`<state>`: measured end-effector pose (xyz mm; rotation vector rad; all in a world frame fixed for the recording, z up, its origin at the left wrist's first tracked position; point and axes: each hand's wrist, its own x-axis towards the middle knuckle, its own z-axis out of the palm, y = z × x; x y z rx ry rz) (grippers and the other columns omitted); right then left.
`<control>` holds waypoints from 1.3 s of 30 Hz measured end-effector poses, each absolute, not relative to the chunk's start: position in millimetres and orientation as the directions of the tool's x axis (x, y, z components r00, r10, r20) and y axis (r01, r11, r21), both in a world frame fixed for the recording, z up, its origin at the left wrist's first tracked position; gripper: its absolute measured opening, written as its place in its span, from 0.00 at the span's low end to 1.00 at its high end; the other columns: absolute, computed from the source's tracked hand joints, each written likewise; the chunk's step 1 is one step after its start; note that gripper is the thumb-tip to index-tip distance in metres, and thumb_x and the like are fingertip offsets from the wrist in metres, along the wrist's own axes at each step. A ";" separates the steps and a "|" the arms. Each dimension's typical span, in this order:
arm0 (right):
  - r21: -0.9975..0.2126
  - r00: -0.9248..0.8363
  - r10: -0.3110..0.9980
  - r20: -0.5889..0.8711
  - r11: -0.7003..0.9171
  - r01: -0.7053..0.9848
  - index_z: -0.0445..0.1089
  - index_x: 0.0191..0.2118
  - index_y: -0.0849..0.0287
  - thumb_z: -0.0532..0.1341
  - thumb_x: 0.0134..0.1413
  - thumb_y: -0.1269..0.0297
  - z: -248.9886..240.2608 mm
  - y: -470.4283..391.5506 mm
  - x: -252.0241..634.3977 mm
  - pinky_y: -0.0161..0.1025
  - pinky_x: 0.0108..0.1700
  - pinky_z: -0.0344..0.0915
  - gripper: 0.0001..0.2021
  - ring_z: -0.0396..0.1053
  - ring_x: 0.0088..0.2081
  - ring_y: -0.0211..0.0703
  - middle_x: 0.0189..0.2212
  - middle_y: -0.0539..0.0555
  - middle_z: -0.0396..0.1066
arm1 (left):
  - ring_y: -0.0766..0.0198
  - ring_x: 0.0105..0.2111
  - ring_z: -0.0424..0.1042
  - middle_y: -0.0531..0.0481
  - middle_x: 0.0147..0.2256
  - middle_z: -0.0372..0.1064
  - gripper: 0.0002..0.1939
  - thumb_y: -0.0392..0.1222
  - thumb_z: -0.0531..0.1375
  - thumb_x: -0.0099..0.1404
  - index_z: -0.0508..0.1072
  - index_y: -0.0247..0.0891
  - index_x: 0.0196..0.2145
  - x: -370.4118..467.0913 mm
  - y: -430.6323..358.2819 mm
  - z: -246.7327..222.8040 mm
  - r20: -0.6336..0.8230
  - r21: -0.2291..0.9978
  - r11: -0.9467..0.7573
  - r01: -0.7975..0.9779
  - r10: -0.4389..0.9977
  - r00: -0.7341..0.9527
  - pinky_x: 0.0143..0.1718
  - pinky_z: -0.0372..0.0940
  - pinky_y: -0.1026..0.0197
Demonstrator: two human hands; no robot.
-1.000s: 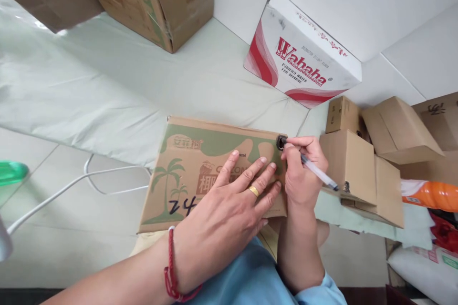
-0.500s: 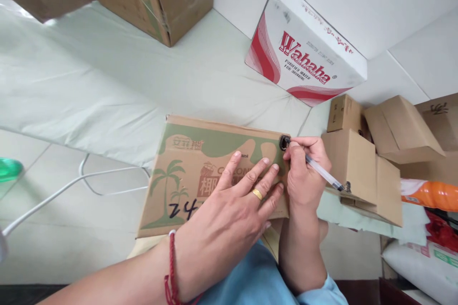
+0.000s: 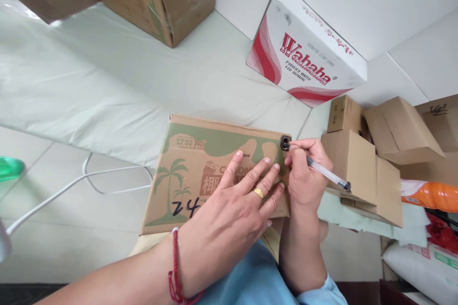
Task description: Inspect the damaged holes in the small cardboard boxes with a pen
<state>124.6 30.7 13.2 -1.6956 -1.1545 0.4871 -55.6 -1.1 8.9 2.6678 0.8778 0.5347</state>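
Observation:
A brown cardboard box (image 3: 211, 131) with a green palm-tree print lies tilted in front of me, its near edge by my lap. Handwritten black "24" shows on its lower left. My left hand (image 3: 246, 195), with a gold ring and a red cord bracelet, rests flat on the box, fingers spread. My right hand (image 3: 306, 171) pinches a clear-barrelled pen (image 3: 327, 174). The pen's tip end meets a black-rimmed dark spot (image 3: 285, 143) at the box's upper right corner; whether that is a hole or ink, I cannot tell.
A white Wahaha carton (image 3: 304, 52) stands against the wall on a pale cloth-covered surface (image 3: 118, 76). A taped brown box (image 3: 186, 2) is at the back left. Small brown boxes (image 3: 358, 167) and an orange bottle (image 3: 429, 194) sit to the right. A white metal frame (image 3: 53, 202) is at left.
The box and my left hand appear slightly further right in view. My right hand still holds the pen at the corner, with the pen's angle barely altered.

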 end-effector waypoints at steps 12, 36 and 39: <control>-0.860 0.480 0.849 0.222 -0.061 0.507 0.71 0.30 0.55 0.61 0.59 0.65 12.1 27.3 125.7 0.35 0.27 0.57 0.07 0.60 0.23 0.36 0.20 0.43 0.64 | 0.48 0.75 0.59 0.43 0.73 0.63 0.24 0.49 0.58 0.79 0.71 0.40 0.68 -55.6 -0.9 9.7 0.265 0.361 -0.778 0.514 0.614 0.744 0.79 0.18 0.37; -0.827 0.575 0.759 0.305 -0.088 0.555 0.66 0.28 0.54 0.59 0.57 0.66 7.5 26.2 128.0 0.36 0.29 0.56 0.07 0.58 0.25 0.36 0.22 0.43 0.62 | 0.47 0.74 0.61 0.42 0.71 0.66 0.23 0.51 0.60 0.78 0.73 0.39 0.65 -55.9 -0.2 8.5 0.289 0.377 -0.780 0.499 0.611 0.737 0.78 0.17 0.38; -0.826 0.585 0.751 0.306 -0.096 0.556 0.66 0.29 0.54 0.59 0.58 0.65 5.8 26.6 128.9 0.36 0.29 0.56 0.06 0.58 0.25 0.36 0.22 0.43 0.62 | 0.46 0.74 0.61 0.41 0.71 0.66 0.23 0.50 0.61 0.78 0.73 0.39 0.65 -56.3 -0.2 8.8 0.286 0.380 -0.781 0.495 0.608 0.740 0.78 0.16 0.37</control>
